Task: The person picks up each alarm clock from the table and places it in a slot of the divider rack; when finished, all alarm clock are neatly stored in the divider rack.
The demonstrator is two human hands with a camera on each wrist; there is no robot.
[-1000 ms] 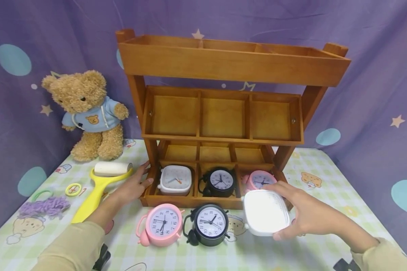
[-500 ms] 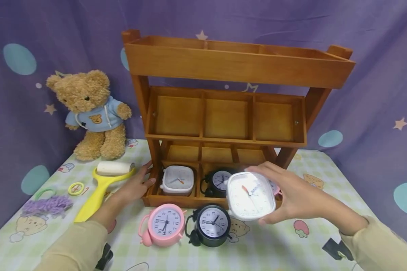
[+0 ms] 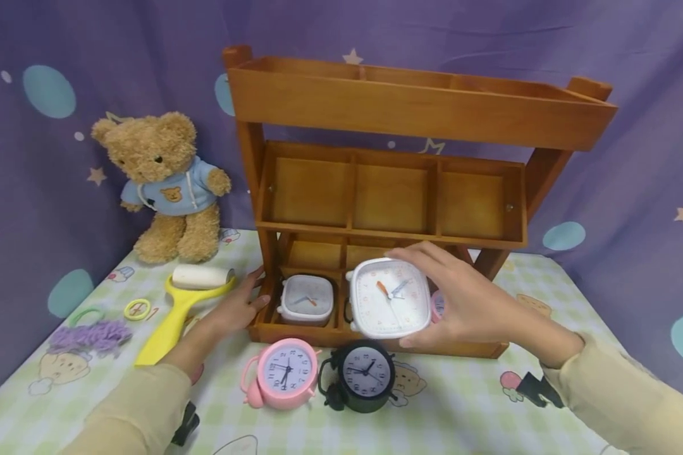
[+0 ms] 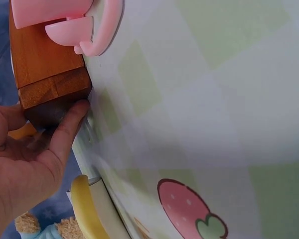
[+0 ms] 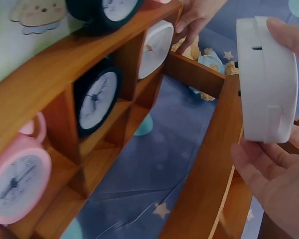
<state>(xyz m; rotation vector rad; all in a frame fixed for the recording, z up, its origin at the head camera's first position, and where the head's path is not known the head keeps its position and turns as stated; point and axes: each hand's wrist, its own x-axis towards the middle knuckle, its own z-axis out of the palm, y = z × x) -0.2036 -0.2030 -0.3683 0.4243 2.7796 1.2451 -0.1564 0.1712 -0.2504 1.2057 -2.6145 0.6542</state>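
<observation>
My right hand (image 3: 461, 291) holds a white square alarm clock (image 3: 389, 298) by its right side, face forward, in front of the shelf's lower tier. In the right wrist view, the thumb and fingers grip this clock's white casing (image 5: 269, 82) at opposite edges. My left hand (image 3: 236, 306) grips the lower left end of the wooden shelf (image 3: 375, 333); the left wrist view shows its fingers (image 4: 67, 129) around the shelf's corner (image 4: 57, 94). Another white clock (image 3: 307, 298) sits in the lower left compartment. A black clock (image 5: 97, 99) and a pink clock (image 5: 20, 181) occupy the other lower compartments, largely hidden in the head view.
A pink alarm clock (image 3: 287, 373) and a black alarm clock (image 3: 366, 376) lie on the checked tablecloth before the shelf. To the left are a yellow-handled roller (image 3: 173, 316), a purple scrunchie (image 3: 93, 335), hair rings and a teddy bear (image 3: 167, 189). A purple curtain (image 3: 432, 31) hangs behind.
My right hand has lifted the white clock and carried it left, from before the lower right compartment to before the middle one. My left hand stays on the shelf's end.
</observation>
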